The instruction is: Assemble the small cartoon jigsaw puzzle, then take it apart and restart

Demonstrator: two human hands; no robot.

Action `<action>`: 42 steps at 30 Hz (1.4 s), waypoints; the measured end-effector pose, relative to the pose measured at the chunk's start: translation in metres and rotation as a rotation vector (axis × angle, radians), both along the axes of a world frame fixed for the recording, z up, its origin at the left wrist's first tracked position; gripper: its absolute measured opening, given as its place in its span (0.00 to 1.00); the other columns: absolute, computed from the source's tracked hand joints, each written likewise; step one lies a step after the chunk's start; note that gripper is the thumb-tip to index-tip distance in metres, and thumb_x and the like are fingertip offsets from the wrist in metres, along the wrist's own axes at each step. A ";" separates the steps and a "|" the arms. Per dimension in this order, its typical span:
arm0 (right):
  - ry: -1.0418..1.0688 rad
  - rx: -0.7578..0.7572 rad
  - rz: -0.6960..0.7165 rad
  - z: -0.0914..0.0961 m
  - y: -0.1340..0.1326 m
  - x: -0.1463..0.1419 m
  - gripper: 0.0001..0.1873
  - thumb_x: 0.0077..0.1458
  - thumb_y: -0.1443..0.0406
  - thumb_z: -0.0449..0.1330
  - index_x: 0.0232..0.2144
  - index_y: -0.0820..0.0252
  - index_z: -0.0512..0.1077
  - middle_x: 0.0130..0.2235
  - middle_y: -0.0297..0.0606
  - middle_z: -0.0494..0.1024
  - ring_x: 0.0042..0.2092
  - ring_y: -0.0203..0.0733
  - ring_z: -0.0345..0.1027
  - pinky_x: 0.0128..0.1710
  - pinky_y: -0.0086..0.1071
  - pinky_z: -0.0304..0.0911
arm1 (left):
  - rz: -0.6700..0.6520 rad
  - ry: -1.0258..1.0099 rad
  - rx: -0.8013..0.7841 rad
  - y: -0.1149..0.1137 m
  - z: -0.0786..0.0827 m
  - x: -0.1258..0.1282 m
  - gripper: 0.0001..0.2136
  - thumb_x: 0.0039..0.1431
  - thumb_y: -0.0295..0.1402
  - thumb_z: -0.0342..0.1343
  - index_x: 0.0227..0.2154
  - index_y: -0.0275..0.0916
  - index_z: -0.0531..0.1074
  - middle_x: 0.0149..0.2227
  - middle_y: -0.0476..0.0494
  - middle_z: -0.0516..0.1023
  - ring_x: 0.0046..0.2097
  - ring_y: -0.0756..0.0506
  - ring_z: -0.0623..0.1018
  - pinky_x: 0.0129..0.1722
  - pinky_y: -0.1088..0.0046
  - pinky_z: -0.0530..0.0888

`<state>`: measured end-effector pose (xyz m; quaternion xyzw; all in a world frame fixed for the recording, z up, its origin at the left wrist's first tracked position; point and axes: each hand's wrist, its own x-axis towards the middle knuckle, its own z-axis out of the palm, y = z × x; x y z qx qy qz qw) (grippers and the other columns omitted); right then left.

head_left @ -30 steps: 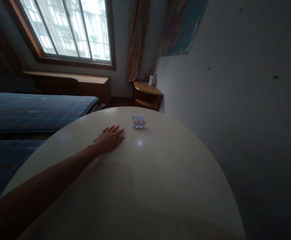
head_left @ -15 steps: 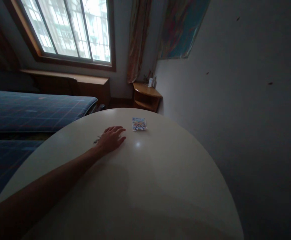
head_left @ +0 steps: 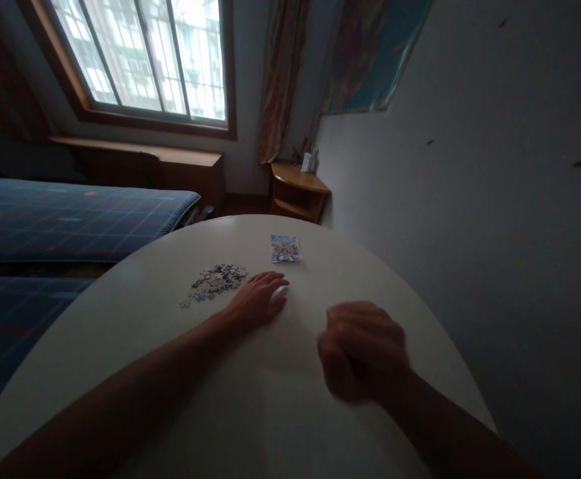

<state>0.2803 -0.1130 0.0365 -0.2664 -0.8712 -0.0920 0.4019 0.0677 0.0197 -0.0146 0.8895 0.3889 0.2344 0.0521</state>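
Observation:
A loose heap of small jigsaw puzzle pieces (head_left: pixel 217 281) lies on the white round table (head_left: pixel 290 426), left of centre. My left hand (head_left: pixel 256 299) rests palm down just right of the heap, fingers stretched out, its fingertips near the tabletop. Beyond it lies a small flat packet with a colourful cartoon print (head_left: pixel 285 249), apart from both hands. Over the table's right side my right hand (head_left: pixel 363 352) is curled into a fist and blurred by motion. Whatever it holds, if anything, is hidden by the fingers.
A mattress with a blue checked cover (head_left: pixel 70 223) stands to the left, close to the table edge. Past the far edge is a wooden corner shelf (head_left: pixel 300 178) with small items on it. A white wall (head_left: pixel 494 253) runs along the right.
My left hand has moved right, off the puzzle pieces, so the heap shows. My right hand has come into view from the lower right. The view has shifted slightly.

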 end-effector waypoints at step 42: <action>-0.373 -0.657 -0.390 -0.033 0.099 0.001 0.35 0.62 0.51 0.52 0.64 0.65 0.59 0.67 0.49 0.57 0.68 0.52 0.48 0.66 0.47 0.45 | 0.730 0.203 -0.055 -0.007 0.007 -0.049 0.31 0.62 0.55 0.45 0.62 0.42 0.63 0.68 0.32 0.53 0.67 0.20 0.49 0.55 0.26 0.50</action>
